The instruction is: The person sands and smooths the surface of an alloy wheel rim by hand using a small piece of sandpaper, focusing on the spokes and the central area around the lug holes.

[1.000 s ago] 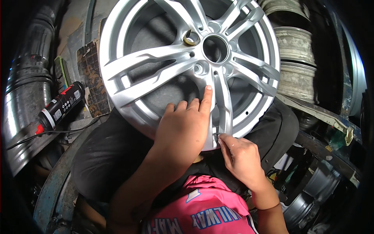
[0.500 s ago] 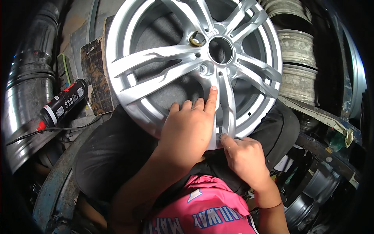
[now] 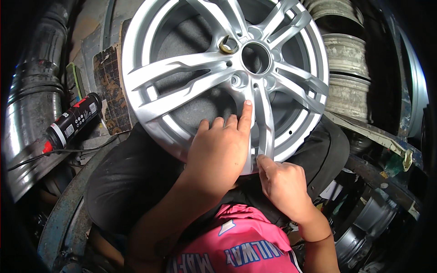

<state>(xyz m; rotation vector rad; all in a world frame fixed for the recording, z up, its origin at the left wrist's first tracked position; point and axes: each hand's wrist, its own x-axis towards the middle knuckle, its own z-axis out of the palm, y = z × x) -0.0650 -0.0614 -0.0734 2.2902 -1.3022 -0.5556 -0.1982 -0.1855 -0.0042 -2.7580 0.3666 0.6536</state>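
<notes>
A silver alloy wheel [image 3: 175, 68] with paired spokes rests across my lap, its face up. My left hand [image 3: 216, 152] lies over its near left part; the index finger stretches along a spoke below the hub, the other fingers bend over the gap beside it, and the thumb is hidden. At the outer end of that same spoke pair, my right hand [image 3: 287, 184] is closed, with a fingertip pressed against the surface. Whatever its fingers may pinch cannot be made out. A gold-coloured curled band [image 3: 224, 48] sits at one bolt hole near the hub.
A black bottle with a red cap [image 3: 73, 122] lies on its side at the left, with a dark cable [image 3: 86, 150] near it. Beyond stands a dark worn board [image 3: 111, 91]. Several stacked rims [image 3: 346, 57] stand at the right, behind a metal rail [image 3: 364, 132].
The wheel has shifted very slightly to the left, and both hands have moved only a little with it. Their hold looks the same.
</notes>
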